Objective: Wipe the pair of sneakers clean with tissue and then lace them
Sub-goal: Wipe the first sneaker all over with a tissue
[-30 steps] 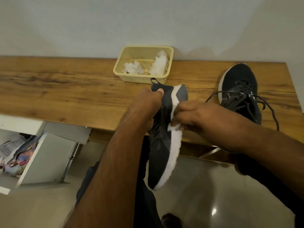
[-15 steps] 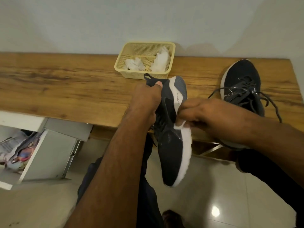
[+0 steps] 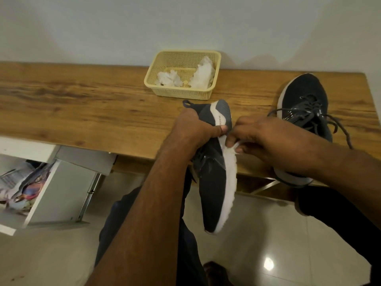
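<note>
- Grey-white drawer [image 3: 51, 195] at far left, pulled open under the counter, with colourful printed papers [image 3: 22, 182] lying inside.
- Wood-grain counter [image 3: 82, 104] running across the view, back edge against a pale plain wall [image 3: 185, 23]; pale glossy floor tiles [image 3: 268, 244] below, with one bright lamp reflection.
- Cream plastic basket [image 3: 215, 65] near the back of the counter, holding crumpled white tissues [image 3: 170, 78].
- Left hand [image 3: 193, 129] curled round the heel end of the held sneaker [image 3: 212, 182], thumb pressed on the side near the small printed label; shoe lifted off the counter, tipped on its side, toe hanging down toward the floor, white midsole facing right.
- Right hand [image 3: 259, 139] pinching a small wad of tissue [image 3: 232, 149] against the white midsole just below the heel.
- Second sneaker [image 3: 303, 108] lying on the counter at right, well apart from the basket, toe toward the wall, laces threaded but loose and trailing, heel hidden behind the right forearm.
- Step in hand, as judged: wiping the sole edge of the held shoe; lacing not yet begun on it, with no lace visible from this side.
- Next move likely calls for drawing the tissue down along the midsole toward the toe, keeping a firm heel hold, then turning the shoe to reach the far side.
</note>
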